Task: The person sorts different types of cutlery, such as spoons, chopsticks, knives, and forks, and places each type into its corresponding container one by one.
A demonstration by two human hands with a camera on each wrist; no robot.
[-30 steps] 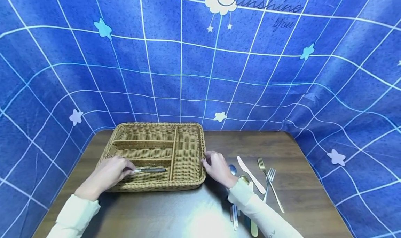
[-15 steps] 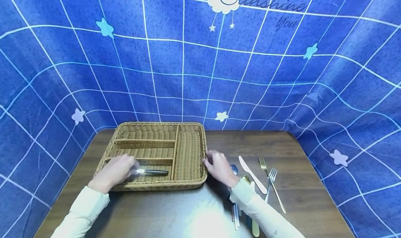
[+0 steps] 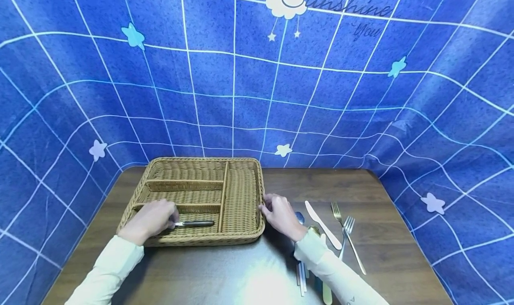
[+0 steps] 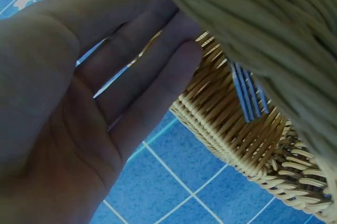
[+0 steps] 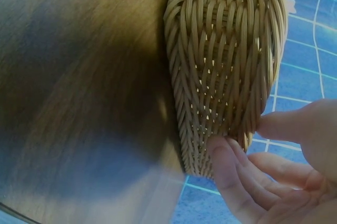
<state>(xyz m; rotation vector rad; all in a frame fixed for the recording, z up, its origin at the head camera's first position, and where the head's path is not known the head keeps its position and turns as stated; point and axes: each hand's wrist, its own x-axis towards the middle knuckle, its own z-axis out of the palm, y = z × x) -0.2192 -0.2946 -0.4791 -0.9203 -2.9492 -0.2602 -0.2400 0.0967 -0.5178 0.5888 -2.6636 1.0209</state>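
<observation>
A wicker basket [image 3: 242,195] with several compartments sits on the table. A dark-handled fork [image 3: 198,223] lies low in its front left compartment, handle pointing right; its metal tines [image 4: 248,95] appear in the left wrist view. My left hand [image 3: 155,218] reaches over the front left part, with its fingers at the fork's metal neck. The fingertips are hidden behind wicker in the left wrist view. At the basket's right side, my right hand [image 3: 279,213] pinches the rim, the thumb and fingers on either side of the wicker wall [image 5: 226,60].
Right of the basket lie a table knife [image 3: 322,224], a gold fork [image 3: 348,239] and a silver fork [image 3: 347,227]. Spoons [image 3: 299,217], chopsticks [image 3: 300,280] and a light handle [image 3: 327,292] are partly under the right arm. Blue patterned cloth [image 3: 257,108] surrounds the table [image 3: 217,273].
My left hand has moved right, farther over the basket, and the fork has come slightly right and lower in the compartment. The right hand has stayed on the rim.
</observation>
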